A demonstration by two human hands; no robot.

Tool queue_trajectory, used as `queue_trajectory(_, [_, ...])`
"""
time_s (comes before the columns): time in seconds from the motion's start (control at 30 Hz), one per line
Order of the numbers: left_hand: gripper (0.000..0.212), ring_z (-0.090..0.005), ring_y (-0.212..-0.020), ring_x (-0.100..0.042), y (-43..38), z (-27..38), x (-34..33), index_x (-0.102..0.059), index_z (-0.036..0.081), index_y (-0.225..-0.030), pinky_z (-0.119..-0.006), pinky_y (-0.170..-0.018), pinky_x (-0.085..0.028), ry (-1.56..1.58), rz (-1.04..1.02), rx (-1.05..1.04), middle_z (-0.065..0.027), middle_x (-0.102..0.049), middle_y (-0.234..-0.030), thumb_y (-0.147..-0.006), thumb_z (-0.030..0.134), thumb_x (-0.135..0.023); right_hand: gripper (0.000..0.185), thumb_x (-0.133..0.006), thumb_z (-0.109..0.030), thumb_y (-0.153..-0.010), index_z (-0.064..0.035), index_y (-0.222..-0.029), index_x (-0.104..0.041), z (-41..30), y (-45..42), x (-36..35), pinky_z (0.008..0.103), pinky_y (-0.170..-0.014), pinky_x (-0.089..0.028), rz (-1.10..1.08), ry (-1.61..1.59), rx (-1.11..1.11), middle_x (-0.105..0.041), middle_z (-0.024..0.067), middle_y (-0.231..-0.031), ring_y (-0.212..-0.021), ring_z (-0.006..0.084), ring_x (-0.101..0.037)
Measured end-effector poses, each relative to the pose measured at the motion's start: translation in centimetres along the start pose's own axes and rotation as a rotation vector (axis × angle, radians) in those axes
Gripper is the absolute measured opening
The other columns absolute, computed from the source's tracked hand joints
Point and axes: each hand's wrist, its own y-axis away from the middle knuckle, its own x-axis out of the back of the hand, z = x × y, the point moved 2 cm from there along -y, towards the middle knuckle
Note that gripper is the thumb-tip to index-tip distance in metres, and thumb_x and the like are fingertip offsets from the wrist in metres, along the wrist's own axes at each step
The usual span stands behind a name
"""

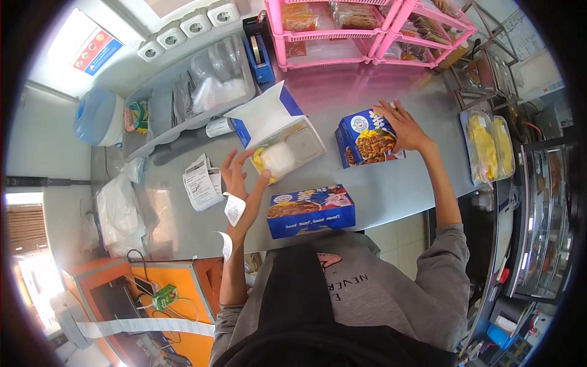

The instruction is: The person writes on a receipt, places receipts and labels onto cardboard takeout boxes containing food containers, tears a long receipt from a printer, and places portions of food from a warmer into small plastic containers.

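An open cardboard meal box (316, 134), white inside and blue outside, sits on the steel counter with its lid raised toward the back. Inside it are a white wrapped portion (278, 156), a clear-lidded tub (300, 140) and something yellow at the left end. My left hand (243, 183) is at the box's near left corner, fingers spread and holding nothing; the thumb tip is close to the contents. White stickers (234, 210) cling to that hand and wrist. My right hand (403, 126) grips the right end of a closed blue meal box (367, 140) printed with a food picture.
Another closed blue box (312, 215) lies at the counter's front edge. Paper slips (202, 186) rest to the left. A grey bin (183, 124) with lids and bags, a blue tape dispenser (261, 59) and pink racks (330, 34) line the back. Packs of yellow food (484, 147) sit right.
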Motion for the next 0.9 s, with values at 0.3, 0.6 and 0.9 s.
queue_trajectory(0.3, [0.068,-0.0373,-0.13,-0.038,-2.2,9.6,-11.4,-0.043,0.011,-0.133,-0.046,-0.106,-0.035,-0.246,-0.305,-0.383,-0.0167,-0.036,-0.139,-0.078,0.037,-0.073,0.059,-0.075,-0.002,-0.067,-0.0131,-0.122,-0.057,3.5,5.8,-1.3,0.0435,-0.095,-0.041,0.635,-0.301,0.087,-0.056,0.0117,-0.124,-0.116,0.0314,-0.049])
queue_trajectory(0.6, [0.117,-0.0431,-0.123,-0.043,-9.1,8.9,-26.2,-0.026,0.011,-0.145,-0.063,-0.099,-0.033,-0.755,-0.209,-0.574,-0.0251,-0.042,-0.132,-0.056,0.07,-0.072,0.018,-0.071,-0.006,-0.074,-0.0061,-0.093,-0.069,4.0,7.2,-10.6,0.0362,-0.074,-0.048,0.806,-0.597,0.039,-0.067,0.0095,-0.089,-0.084,0.0266,-0.062])
queue_trajectory(0.9, [0.119,-0.0433,-0.111,-0.055,-8.0,12.1,-26.1,-0.026,0.015,-0.145,-0.055,-0.088,-0.047,-0.749,-0.322,-0.186,-0.0217,-0.052,-0.119,-0.05,0.065,-0.077,0.019,-0.074,-0.006,-0.074,-0.0057,-0.093,-0.07,3.7,6.8,-10.1,0.0352,-0.073,-0.048,0.901,-0.792,0.055,-0.067,0.0085,-0.086,-0.08,0.0247,-0.062])
